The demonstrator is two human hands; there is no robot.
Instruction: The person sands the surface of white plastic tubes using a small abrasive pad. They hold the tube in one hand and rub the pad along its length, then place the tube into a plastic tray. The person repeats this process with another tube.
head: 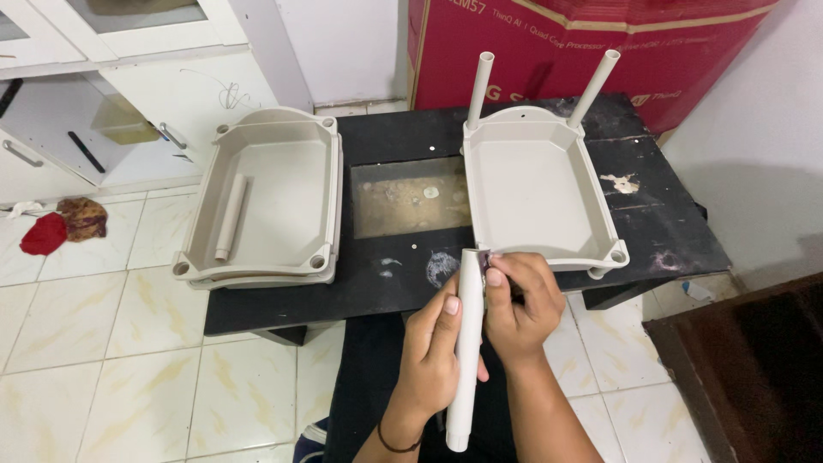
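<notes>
Now both hands grasp a beige plastic tube (468, 343) — left hand (433, 356) steadying its shaft, right hand (519, 304) pinching its top against the corner socket of the beige plastic tray (531, 184).

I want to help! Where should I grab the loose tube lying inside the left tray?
Grab the loose tube around its middle, reaching straight down from above. It lies flat along the floor of the left tray, and the tray's walls probably block a sideways reach.
</notes>
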